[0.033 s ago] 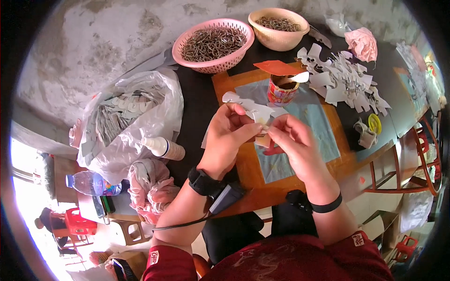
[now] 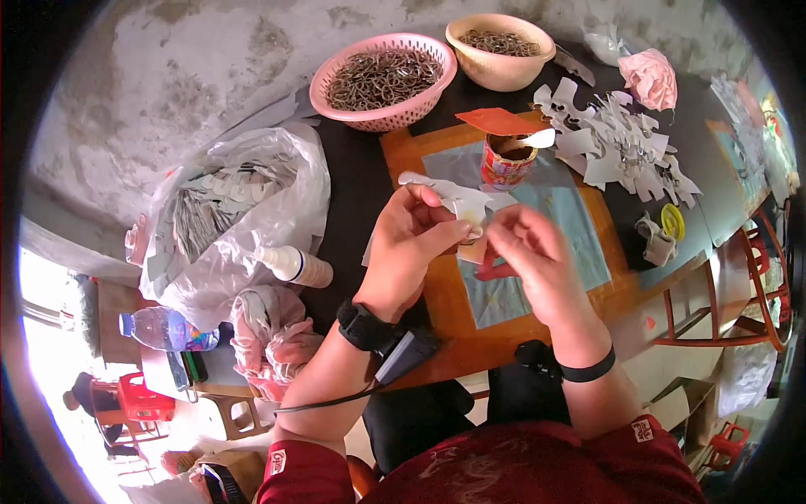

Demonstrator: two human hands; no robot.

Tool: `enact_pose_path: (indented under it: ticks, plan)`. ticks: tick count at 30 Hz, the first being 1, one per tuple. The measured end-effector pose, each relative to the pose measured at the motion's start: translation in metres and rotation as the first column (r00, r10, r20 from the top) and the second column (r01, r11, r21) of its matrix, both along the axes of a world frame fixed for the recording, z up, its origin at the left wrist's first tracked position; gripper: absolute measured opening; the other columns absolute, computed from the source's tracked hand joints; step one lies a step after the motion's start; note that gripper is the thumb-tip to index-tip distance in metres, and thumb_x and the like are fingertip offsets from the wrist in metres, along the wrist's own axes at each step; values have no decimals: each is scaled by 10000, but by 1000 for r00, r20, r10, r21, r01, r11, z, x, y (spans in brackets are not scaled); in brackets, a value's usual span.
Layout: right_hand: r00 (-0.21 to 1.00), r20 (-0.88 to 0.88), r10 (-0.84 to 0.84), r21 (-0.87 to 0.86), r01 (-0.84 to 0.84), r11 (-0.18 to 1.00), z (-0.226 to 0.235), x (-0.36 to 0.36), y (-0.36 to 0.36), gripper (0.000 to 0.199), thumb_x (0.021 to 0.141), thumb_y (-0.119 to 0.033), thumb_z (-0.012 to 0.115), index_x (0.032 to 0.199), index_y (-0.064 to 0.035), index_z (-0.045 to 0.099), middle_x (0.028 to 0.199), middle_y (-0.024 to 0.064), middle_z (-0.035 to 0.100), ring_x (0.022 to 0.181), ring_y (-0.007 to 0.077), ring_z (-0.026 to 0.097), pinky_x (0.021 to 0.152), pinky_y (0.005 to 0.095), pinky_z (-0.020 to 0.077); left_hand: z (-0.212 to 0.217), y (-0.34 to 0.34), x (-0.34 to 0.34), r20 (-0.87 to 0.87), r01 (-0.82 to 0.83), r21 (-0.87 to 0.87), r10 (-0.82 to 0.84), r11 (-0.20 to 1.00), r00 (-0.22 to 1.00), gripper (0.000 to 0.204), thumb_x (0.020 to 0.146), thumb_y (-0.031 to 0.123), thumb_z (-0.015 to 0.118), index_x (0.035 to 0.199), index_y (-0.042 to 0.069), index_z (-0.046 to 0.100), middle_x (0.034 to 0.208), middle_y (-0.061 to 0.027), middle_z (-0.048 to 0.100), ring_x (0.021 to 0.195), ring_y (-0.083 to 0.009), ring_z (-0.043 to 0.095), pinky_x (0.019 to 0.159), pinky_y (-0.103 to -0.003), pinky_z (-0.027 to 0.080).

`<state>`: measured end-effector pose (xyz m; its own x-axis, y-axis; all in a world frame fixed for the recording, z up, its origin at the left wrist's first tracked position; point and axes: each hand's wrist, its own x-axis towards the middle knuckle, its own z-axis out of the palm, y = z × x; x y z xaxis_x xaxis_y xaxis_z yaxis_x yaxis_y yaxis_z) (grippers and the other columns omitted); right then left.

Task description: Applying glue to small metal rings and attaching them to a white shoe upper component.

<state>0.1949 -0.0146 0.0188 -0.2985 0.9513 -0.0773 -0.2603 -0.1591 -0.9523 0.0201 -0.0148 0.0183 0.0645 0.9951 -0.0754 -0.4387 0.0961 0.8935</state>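
Red fabric of the person's shirt fills the lower edge, and from it both forearms rise over the wooden surface (image 2: pixel 437 294) with its pale blue mat. Nearest, a black wrist device with a cable sits on the left arm and a black band on the right. The left hand (image 2: pixel 411 248) pinches a flat white cardboard cut-out piece (image 2: pixel 457 202) between thumb and fingers, closed on it just this side of the printed tin can (image 2: pixel 506 161). The right hand (image 2: pixel 537 260) meets the same piece from the other side, its fingers curled at the lower edge; whether they grip the piece or some small part against it cannot be told.

Judging by the piles, the work looks partway along: a heap of finished-looking white cut-out pieces (image 2: pixel 621 143) lies right of the can, while a clear plastic bag (image 2: pixel 243 210) left of the can holds many more flat pale blanks, so much seems left.

A white squeeze bottle (image 2: pixel 294 265) lies at the bag's near side, with a plastic water bottle (image 2: pixel 164 328) nearer and farther left. The can itself stands open with an orange lid (image 2: pixel 499 120) leaning on its rim; its contents are unclear. Beyond the can, a pink plastic basket (image 2: pixel 382 80) is heaped with small dark metal rings, and a beige bowl (image 2: pixel 501 50) beside it holds a thinner layer of the same.
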Motion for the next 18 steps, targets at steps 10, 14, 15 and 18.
enact_pose_path:
  ticks: [10, 14, 15, 18]
  plan:
    - [766, 432, -476, 804, -87, 588, 17, 0, -9, 159, 747, -15, 707, 868, -54, 612, 854, 87, 560, 701, 246, 596, 598, 327, 490, -4, -2, 4, -103, -10, 130, 24, 992, 994, 302, 762, -113, 654, 913, 44, 445, 865, -57, 571, 811, -145, 606, 739, -274, 523]
    - [688, 488, -537, 825, -164, 540, 18, 0, -7, 151, 720, -37, 710, 800, -61, 585, 825, 64, 529, 718, 256, 581, 577, 368, 476, -5, -1, 3, -125, -1, 171, 23, 985, 992, 283, 753, -113, 660, 875, 40, 455, 853, -56, 570, 784, -136, 595, 724, -272, 528]
    - [688, 490, -536, 825, -166, 541, 20, 0, -8, 151, 720, -37, 710, 800, -61, 585, 825, 64, 529, 718, 256, 581, 577, 368, 476, -5, 0, 3, -123, -2, 171, 24, 985, 992, 283, 753, -113, 660, 875, 40, 455, 853, -56, 570, 784, -136, 595, 724, -272, 528]
    - [607, 550, -573, 820, -261, 510, 29, -1, -11, 163, 711, -51, 709, 747, -64, 551, 799, 54, 506, 708, 251, 571, 575, 371, 481, -6, 1, 2, -33, 26, 111, -22, 993, 999, 279, 745, -109, 667, 854, 38, 457, 836, -51, 570, 772, -131, 594, 713, -269, 527]
